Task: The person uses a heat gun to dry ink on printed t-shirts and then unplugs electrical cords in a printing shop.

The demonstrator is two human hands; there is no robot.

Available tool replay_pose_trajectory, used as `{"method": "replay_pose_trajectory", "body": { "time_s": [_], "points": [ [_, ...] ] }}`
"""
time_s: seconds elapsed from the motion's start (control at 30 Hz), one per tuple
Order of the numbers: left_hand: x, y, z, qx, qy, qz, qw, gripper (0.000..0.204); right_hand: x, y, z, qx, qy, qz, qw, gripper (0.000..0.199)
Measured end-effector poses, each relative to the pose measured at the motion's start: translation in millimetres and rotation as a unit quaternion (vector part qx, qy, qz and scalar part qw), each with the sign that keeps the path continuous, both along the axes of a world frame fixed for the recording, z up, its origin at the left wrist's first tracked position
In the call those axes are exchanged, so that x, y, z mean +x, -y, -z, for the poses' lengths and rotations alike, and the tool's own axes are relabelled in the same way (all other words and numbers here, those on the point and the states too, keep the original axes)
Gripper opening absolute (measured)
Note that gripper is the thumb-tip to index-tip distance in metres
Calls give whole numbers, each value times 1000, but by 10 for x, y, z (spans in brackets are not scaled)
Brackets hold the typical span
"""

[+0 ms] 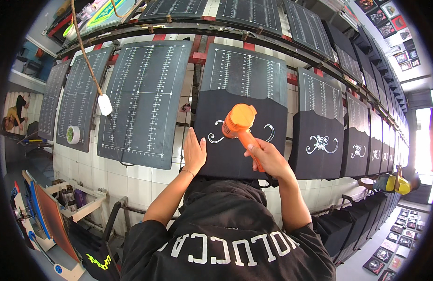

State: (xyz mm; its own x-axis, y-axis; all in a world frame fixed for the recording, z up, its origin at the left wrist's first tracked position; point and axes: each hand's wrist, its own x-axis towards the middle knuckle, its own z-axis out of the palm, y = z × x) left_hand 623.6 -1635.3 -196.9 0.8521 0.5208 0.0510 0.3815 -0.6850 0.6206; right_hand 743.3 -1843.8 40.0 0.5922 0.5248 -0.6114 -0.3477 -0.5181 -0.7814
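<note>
The right hand (269, 157) is wrapping its fingers fully around the handle of an orange heat gun (241, 126), gripping it low on the handle so that the round barrel is sitting above and to the left of the fist, pointing down at the white swirl print (216, 132) on a black T-shirt (240, 154). That shirt is lying stretched over a dark printing board (247, 70) marked with white ruler lines, and the gun's head is hovering right over the middle of the print, hiding the centre of the design. The left hand (194, 152) is resting flat on the same shirt, fingers straight and together, holding nothing, just left of the print's left curl and near the gun. To the left a bare board (143, 100) is standing with no shirt on it, a white tag (105, 104) is hanging on a cord in front of it, and a roll of tape (73, 134) is sitting on the next board over. To the right more black shirts with the same white design (322, 144) are lying on a long curved row of boards, and a person in a yellow top (397, 183) is working far down that row
</note>
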Motion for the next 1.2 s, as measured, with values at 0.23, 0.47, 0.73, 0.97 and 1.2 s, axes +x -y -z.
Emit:
{"method": "replay_pose_trajectory", "body": {
  "time_s": [0.23, 0.47, 0.73, 0.97, 1.2],
  "points": [
    [20, 34, -99, 55, -40, 23, 997, 70, 129, -75, 98, 11, 38, 46, 998, 37],
    [123, 2, -154, 157, -45, 77, 984, 71, 52, 28, 81, -4, 35, 29, 999, 42],
    [417, 24, -191, 152, -59, 82, 983, 71, -11, 148, 10, -5, 30, 19, 999, 42],
    [344, 148, -209, 144, -52, 118, 981, 70, 122, 124, 50, -13, 38, 52, 998, 37],
    [629, 157, -242, 146, -38, 151, 977, 69, 36, 416, 61, -19, 24, 27, 999, 38]
  ]
}}
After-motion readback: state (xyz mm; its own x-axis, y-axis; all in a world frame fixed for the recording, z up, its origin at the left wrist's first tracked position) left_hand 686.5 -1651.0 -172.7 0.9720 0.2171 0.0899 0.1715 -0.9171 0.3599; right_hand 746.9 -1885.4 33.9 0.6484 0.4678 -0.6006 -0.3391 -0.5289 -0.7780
